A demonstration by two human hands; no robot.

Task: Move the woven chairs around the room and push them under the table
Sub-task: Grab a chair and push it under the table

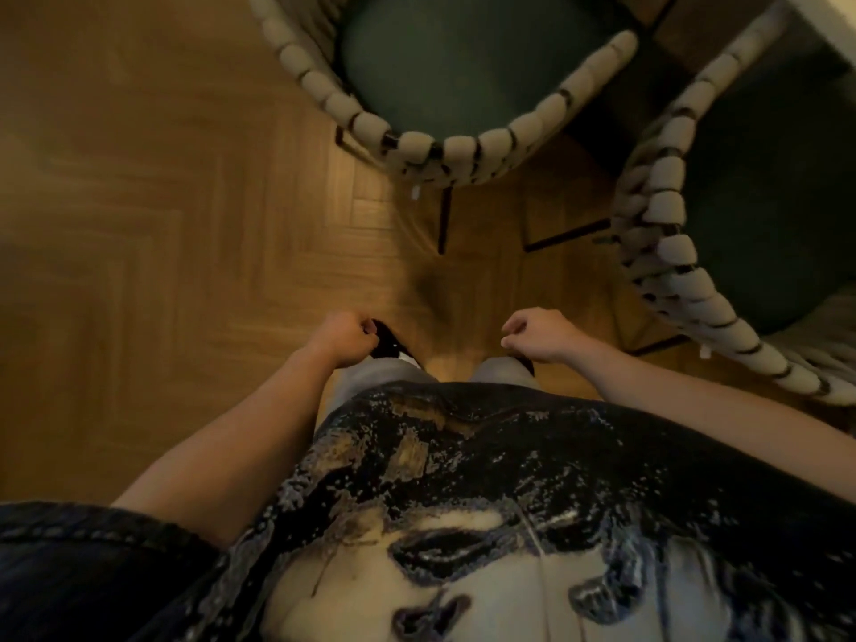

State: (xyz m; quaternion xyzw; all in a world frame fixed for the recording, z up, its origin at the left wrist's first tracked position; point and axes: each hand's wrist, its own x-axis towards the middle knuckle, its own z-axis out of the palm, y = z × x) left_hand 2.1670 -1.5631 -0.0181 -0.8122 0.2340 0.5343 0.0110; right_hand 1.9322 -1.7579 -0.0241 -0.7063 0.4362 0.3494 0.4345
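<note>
1. While both arms hang in front of the body, the left hand point(345, 338) is curled into a loose fist and holds nothing; the right hand point(539, 333) also has its fingers bent inward and grips nothing.
2. Neither hand touches a chair; both are apart from the two seats.
3. The first woven chair with a thick cream rope back and dark green round cushion point(463, 76) stands straight ahead on the floor, its curved back turned toward the person.
4. The second woven chair of the same cream rope and green cushion point(671, 252) stands at the right, just beside the first one, and its front part goes under the pale table edge point(829, 20) in the upper right corner.
5. Thin dark metal legs show under both chairs.
6. The wooden parquet floor with a herringbone pattern point(162, 201) is warm brown and smooth.
7. The person wears a dark shirt with a glossy, cracked print point(509, 502), light trousers, and a black shoe point(387, 342) that is seen beside the left hand.
</note>
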